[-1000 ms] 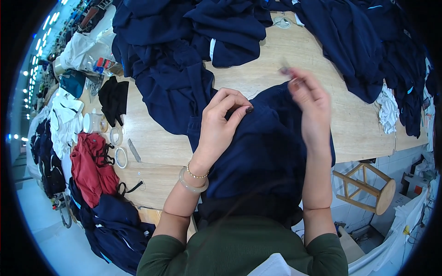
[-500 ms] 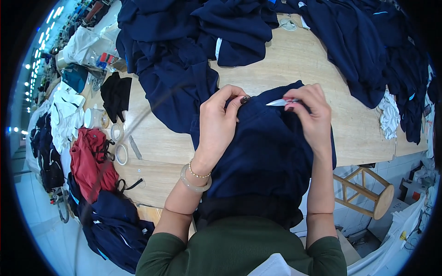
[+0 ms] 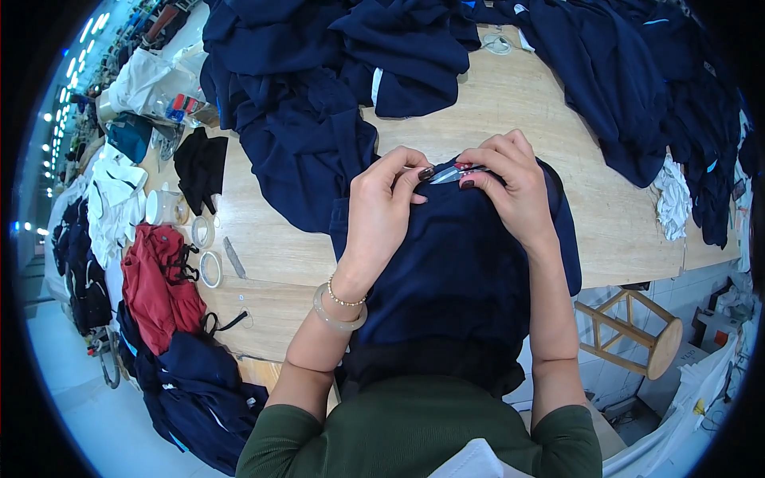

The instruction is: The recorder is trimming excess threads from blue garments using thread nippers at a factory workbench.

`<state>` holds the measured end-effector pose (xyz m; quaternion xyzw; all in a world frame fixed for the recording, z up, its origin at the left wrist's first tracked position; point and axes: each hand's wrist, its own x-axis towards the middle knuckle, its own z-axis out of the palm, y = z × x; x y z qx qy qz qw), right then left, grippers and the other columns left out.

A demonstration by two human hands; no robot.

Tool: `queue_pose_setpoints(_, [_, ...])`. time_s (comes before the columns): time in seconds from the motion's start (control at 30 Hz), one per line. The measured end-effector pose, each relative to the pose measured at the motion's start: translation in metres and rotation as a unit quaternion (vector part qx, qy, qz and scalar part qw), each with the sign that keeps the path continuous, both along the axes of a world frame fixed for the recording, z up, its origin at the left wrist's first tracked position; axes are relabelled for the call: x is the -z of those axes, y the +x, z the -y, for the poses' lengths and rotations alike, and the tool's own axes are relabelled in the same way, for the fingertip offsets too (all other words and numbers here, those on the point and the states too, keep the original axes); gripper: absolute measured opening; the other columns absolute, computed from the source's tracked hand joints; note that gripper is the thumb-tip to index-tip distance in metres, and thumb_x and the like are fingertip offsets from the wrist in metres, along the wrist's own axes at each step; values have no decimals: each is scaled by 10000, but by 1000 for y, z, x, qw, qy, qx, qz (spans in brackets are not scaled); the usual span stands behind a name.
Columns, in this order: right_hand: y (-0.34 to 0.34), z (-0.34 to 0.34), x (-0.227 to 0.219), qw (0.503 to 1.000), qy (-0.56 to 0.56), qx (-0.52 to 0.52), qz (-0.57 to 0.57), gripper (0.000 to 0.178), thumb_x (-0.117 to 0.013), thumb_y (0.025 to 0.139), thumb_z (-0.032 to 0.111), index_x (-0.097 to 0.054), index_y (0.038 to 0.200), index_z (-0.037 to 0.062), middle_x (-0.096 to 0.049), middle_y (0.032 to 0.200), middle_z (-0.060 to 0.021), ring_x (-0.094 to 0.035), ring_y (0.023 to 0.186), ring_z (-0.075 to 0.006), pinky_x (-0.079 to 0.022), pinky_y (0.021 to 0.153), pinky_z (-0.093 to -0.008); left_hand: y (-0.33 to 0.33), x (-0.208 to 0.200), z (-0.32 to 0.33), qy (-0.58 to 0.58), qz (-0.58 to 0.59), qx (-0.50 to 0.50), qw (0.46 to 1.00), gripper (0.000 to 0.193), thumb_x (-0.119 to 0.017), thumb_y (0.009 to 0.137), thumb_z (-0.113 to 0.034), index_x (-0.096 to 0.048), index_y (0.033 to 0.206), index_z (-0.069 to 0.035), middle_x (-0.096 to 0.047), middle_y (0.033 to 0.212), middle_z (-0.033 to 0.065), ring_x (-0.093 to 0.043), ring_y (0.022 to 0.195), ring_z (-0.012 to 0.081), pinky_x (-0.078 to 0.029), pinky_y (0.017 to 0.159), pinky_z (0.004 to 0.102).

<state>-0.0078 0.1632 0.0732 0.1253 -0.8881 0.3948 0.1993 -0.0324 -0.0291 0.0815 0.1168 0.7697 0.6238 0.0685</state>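
The left hand [image 3: 376, 211] pinches the navy garment [image 3: 454, 267] near its far edge, apparently steadying it, while the right hand [image 3: 516, 195] grips small snips [image 3: 447, 176], blades pointing left.

The garment [image 3: 454, 263] across the lap was plain navy, matching the heaped cloth [image 3: 279, 40] beyond – broken there by one white strip [image 3: 377, 85]. The thread snips [image 3: 446, 176] showed silver blades, the fingernails [image 3: 426, 173] dark polish. The shirt [image 3: 414, 422] was ribbed dark green, the bangle [image 3: 344, 323] milky, the beaded bracelet [image 3: 348, 303] gold. The table [image 3: 518, 103] was pale, wood-grained tan – the crumpled garment [image 3: 163, 279] at left red, the stool [image 3: 663, 350] honey-brown.
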Motion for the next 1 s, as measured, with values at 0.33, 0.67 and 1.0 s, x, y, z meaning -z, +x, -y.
queue_pose_setpoints(0.33, [-2,-2,5,1000,-5,10,-18,188,-746,752,108,-733,932,59,-633,822,-21,-503,822,-196,-436,742,-297,-5,4,-2,4,6,-7,1000,91,-529,955,33,-619,961,45,-665,827,80,-644,698,100,-568,615,232])
queue_pose_setpoints(0.67, [-4,3,8,999,-34,5,-4,152,-740,774,120,-726,919,77,-590,799,-20,-487,830,-203,-426,783,-306,-6,2,-2,4,32,2,999,99,-515,967,18,-612,965,39,-664,848,68,-639,735,98,-573,619,236])
queue_pose_setpoints(1.0, [9,9,-1,975,-196,-11,103,223,-677,793,-16,-695,1008,41,-588,829,-27,-521,735,-134,-421,655,-260,-12,6,4,129,165,21,978,100,-427,1050,-106,-475,1052,-18,-686,925,160,-672,819,140,-579,643,250])
